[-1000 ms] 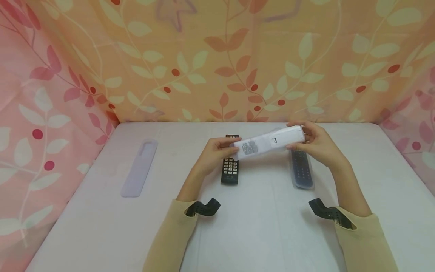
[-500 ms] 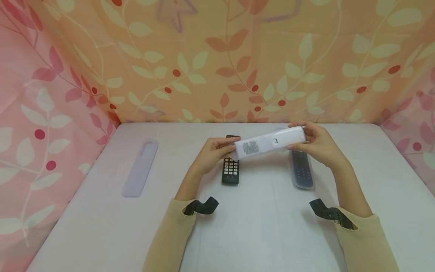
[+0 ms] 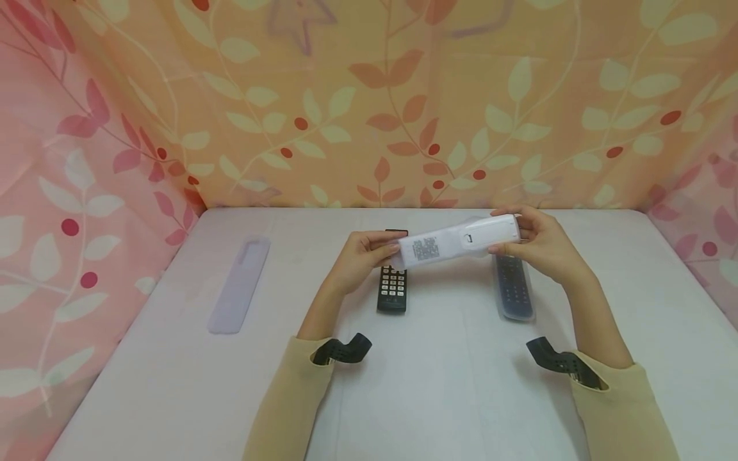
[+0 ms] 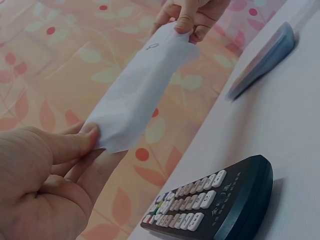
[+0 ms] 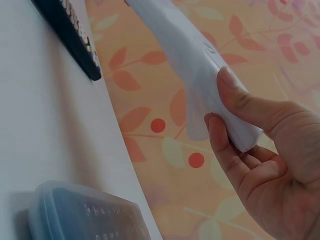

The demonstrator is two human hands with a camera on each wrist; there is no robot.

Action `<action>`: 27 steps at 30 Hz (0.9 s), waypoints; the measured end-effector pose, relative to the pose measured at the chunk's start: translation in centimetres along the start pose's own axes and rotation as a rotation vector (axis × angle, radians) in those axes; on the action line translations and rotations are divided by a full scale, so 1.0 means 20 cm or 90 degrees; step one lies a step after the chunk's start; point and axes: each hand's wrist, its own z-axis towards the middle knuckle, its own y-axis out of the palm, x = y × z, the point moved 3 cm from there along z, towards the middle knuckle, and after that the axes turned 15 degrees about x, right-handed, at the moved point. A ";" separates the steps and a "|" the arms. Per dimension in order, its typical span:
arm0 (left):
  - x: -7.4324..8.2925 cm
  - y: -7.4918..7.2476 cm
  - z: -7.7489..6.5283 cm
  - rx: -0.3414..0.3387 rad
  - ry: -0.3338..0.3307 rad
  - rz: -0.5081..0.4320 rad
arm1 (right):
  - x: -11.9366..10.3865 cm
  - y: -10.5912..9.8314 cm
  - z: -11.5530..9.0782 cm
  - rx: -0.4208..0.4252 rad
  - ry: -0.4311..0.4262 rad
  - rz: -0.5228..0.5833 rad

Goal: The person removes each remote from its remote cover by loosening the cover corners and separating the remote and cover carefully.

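Observation:
A white remote control (image 3: 446,242) is held up above the table, its back with a printed label and a small latch turned to the head camera. A translucent cover (image 5: 196,117) surrounds much of it, its loose edge hanging near the right end. My left hand (image 3: 360,259) pinches the covered left end between thumb and fingers. At the other end, my right hand (image 3: 542,246) grips the remote, thumb on the back and fingers beneath. Below the left hand lies a black remote (image 4: 210,205) with pale buttons, partly hidden in the head view. Under the right hand lies a dark remote in a translucent cover (image 3: 515,291).
A flat, pale translucent cover (image 3: 239,285) lies on the left part of the white table (image 3: 426,397). Leaf-patterned cloth (image 3: 323,96) hangs along the back and both sides. A black wrist mount (image 3: 343,350) juts from each sleeve.
Both hands keep hold of the white remote in nearly the same place. Its back has tilted very slightly, and the printed label shows more sharply than one second ago.

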 end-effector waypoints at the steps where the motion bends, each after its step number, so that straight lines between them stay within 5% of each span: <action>1: 0.00 0.00 0.00 0.000 0.000 0.002 | 0.00 0.00 0.00 0.000 0.002 0.000; 27: 0.02 -0.02 -0.01 0.022 0.026 0.025 | 0.00 -0.03 0.00 0.007 0.009 -0.027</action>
